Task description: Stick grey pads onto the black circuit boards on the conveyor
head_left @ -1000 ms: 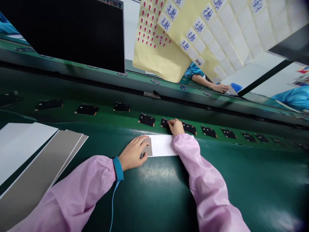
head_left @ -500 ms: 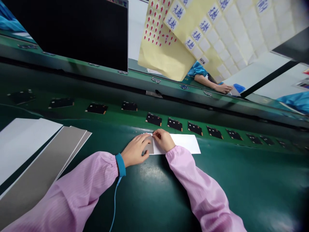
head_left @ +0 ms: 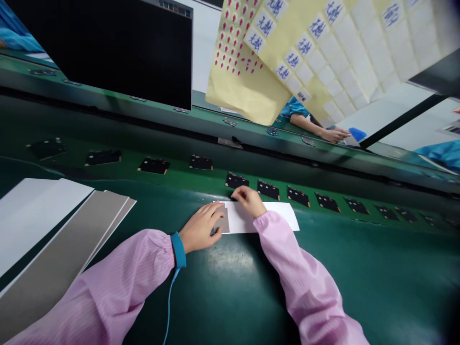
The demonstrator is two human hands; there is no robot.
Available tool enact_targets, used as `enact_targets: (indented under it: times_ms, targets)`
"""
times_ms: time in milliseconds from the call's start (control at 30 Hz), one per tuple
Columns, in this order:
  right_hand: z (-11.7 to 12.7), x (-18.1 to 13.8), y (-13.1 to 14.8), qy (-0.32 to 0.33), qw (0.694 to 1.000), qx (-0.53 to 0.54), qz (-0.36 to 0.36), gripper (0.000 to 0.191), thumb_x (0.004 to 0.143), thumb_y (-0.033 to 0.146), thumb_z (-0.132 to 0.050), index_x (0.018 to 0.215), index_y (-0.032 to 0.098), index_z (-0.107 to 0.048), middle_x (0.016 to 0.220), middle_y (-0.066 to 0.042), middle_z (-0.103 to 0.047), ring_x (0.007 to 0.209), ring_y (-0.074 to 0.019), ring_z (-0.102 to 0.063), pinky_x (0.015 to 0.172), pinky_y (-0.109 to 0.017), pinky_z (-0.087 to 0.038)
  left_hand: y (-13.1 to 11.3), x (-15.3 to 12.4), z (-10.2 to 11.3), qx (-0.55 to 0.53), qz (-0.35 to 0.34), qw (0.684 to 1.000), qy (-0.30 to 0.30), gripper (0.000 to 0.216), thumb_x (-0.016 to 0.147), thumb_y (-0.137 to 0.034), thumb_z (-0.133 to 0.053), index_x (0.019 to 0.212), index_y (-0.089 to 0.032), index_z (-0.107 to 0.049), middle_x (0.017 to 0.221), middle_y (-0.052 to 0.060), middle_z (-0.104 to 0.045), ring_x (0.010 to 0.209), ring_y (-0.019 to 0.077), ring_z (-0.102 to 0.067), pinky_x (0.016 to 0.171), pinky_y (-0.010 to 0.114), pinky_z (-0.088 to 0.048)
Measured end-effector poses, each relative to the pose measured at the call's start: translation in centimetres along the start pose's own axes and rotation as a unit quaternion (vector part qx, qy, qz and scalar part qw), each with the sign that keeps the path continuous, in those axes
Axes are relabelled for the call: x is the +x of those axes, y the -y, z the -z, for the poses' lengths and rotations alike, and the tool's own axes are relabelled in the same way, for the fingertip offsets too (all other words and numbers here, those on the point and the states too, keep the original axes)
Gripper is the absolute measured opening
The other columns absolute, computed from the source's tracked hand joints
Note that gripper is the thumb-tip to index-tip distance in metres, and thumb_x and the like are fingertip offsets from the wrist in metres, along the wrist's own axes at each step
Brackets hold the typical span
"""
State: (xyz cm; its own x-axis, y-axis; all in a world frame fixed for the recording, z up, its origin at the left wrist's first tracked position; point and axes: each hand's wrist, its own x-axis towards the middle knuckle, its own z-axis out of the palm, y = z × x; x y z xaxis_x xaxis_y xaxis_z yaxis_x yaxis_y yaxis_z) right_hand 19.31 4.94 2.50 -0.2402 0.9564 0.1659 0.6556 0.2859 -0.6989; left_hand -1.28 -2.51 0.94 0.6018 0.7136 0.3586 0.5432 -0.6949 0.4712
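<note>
My left hand rests with fingers flat on the grey end of a white strip of backing paper that lies on the dark green bench. My right hand is over the strip's far edge, fingers pinched together, close to a small black circuit board on the belt. What the pinch holds, if anything, is too small to make out. Both arms wear pink sleeves, and a blue wrist strap with a blue cord is on my left wrist.
A row of several black boards runs along the green conveyor belt. Grey and white sheets lie stacked at the left. A black panel stands behind the belt, yellow label sheets hang above, and another person's forearm works across the line.
My right hand went from a board on the belt back to the strip's grey end, and has now moved up toward the belt again. The left hand stayed put.
</note>
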Motion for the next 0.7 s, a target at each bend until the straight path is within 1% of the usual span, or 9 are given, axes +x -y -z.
enact_targets:
  times_ms: [67,100,167,233,367,500,567,600,700]
  targets:
    - [1.4,2.3,-1.3,-0.042,0.998,0.000,-0.050,0.011,0.079,0.020,-0.051,0.076,0.015,-0.061,0.071,-0.002,-0.063,0.062,-0.0123,-0.055,0.064,-0.024,-0.044,0.0,0.0,0.1,0.000,-0.001,1.000,0.002,0.030,0.077,-0.017,-0.050,0.107,-0.020,-0.050,0.132,0.009,-0.044,0.128,0.0269,-0.036,0.107,0.046,-0.032]
    - [1.9,3.4,-2.0,-0.053,0.995,-0.014,-0.083,0.011,0.078,0.021,-0.053,0.075,0.015,-0.062,0.069,-0.002,-0.063,0.061,-0.0121,-0.055,0.063,-0.024,-0.044,0.0,0.1,0.1,0.001,0.000,1.000,0.003,0.030,0.077,-0.017,-0.050,0.107,-0.019,-0.050,0.132,0.010,-0.044,0.127,0.0268,-0.036,0.107,0.045,-0.032]
    - [2.6,5.3,-3.2,-0.056,0.987,-0.051,-0.142,0.010,0.075,0.021,-0.056,0.073,0.015,-0.064,0.065,-0.001,-0.062,0.060,-0.0117,-0.055,0.061,-0.023,-0.043,-0.1,0.1,0.2,0.003,0.002,1.000,0.004,0.030,0.077,-0.018,-0.051,0.106,-0.019,-0.050,0.132,0.010,-0.045,0.128,0.0266,-0.036,0.107,0.045,-0.032]
    - [2.9,6.4,-4.1,-0.041,0.981,-0.078,-0.173,0.010,0.074,0.019,-0.058,0.071,0.015,-0.066,0.063,0.000,-0.062,0.060,-0.0114,-0.056,0.061,-0.022,-0.043,0.0,0.1,0.2,0.004,0.004,1.000,0.005,0.030,0.077,-0.018,-0.051,0.107,-0.019,-0.050,0.132,0.010,-0.045,0.128,0.0266,-0.036,0.107,0.045,-0.032]
    - [3.0,6.9,-5.2,-0.019,0.978,-0.099,-0.183,0.011,0.074,0.020,-0.059,0.073,0.014,-0.069,0.067,-0.001,-0.065,0.063,-0.0114,-0.057,0.063,-0.022,-0.043,0.0,0.0,0.2,-0.003,0.005,1.000,0.006,0.030,0.077,-0.017,-0.050,0.107,-0.020,-0.050,0.132,0.009,-0.044,0.128,0.0270,-0.035,0.107,0.046,-0.032]
    - [3.2,6.7,-5.8,-0.010,0.971,-0.128,-0.200,0.010,0.075,0.022,-0.061,0.073,0.015,-0.068,0.069,-0.002,-0.065,0.063,-0.0119,-0.058,0.064,-0.022,-0.043,0.0,0.0,0.2,-0.004,0.006,1.000,0.004,0.030,0.077,-0.017,-0.050,0.107,-0.019,-0.050,0.131,0.009,-0.045,0.129,0.0271,-0.035,0.107,0.046,-0.032]
    - [3.2,6.5,-5.9,-0.031,0.967,-0.158,-0.200,0.006,0.074,0.021,-0.062,0.073,0.016,-0.066,0.071,-0.003,-0.064,0.065,-0.0126,-0.058,0.065,-0.023,-0.043,0.0,0.1,0.2,-0.004,0.004,1.000,0.005,0.029,0.077,-0.017,-0.050,0.106,-0.019,-0.050,0.131,0.009,-0.045,0.128,0.0268,-0.036,0.107,0.045,-0.032]
    - [3.2,6.3,-5.9,-0.049,0.964,-0.175,-0.194,0.006,0.074,0.021,-0.063,0.077,0.017,-0.065,0.071,-0.003,-0.064,0.066,-0.0130,-0.057,0.065,-0.024,-0.043,0.0,0.1,0.2,-0.004,0.004,1.000,0.005,0.030,0.077,-0.017,-0.051,0.106,-0.019,-0.050,0.131,0.009,-0.045,0.128,0.0265,-0.036,0.107,0.045,-0.032]
    - [3.2,5.4,-5.7,-0.100,0.959,-0.217,-0.154,0.018,0.074,0.022,-0.062,0.092,0.018,-0.064,0.074,-0.002,-0.062,0.068,-0.0142,-0.057,0.067,-0.025,-0.043,0.1,0.0,0.1,-0.002,0.002,1.000,0.002,0.030,0.077,-0.017,-0.051,0.107,-0.019,-0.051,0.132,0.009,-0.045,0.128,0.0261,-0.036,0.108,0.044,-0.031]
